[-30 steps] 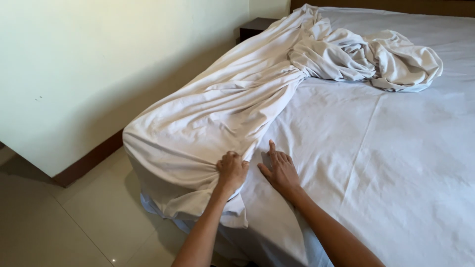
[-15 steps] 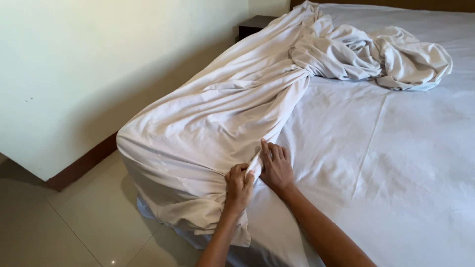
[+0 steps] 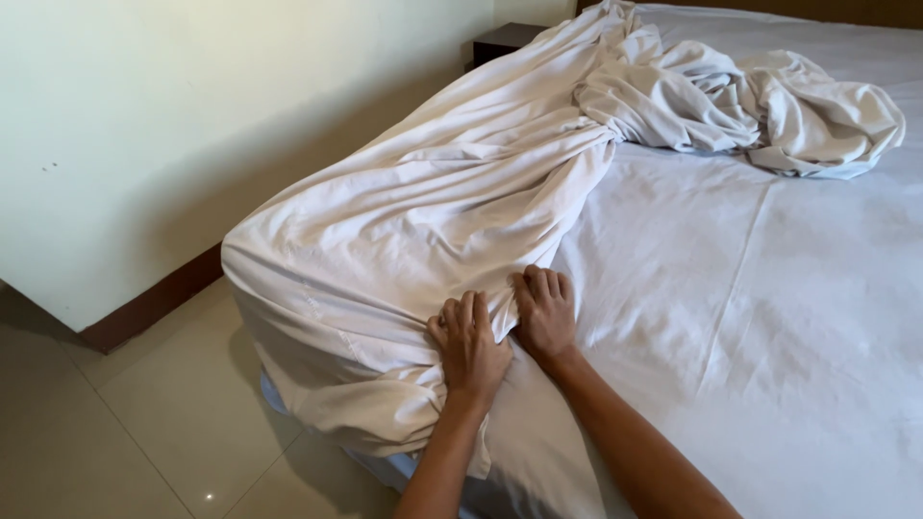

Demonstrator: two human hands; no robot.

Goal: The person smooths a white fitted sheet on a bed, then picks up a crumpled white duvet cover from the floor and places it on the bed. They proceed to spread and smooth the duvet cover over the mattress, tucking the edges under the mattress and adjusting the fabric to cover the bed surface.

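Note:
A crumpled white top sheet lies bunched along the left side of the bed, running from the near corner to a heap near the head. My left hand is clenched on a fold of this sheet at the near corner. Right beside it, my right hand also grips the gathered cloth, fingers curled into it. Under both lies the flat white fitted sheet covering the mattress.
A pale wall with a dark wooden skirting stands close to the bed's left side. Beige floor tiles fill the narrow gap. A dark bedside table sits at the far end, and a dark headboard beyond it.
Both hands went from lying flatter on the cloth to being clenched side by side on a gathered fold. The sheet is bunched tighter at the near corner.

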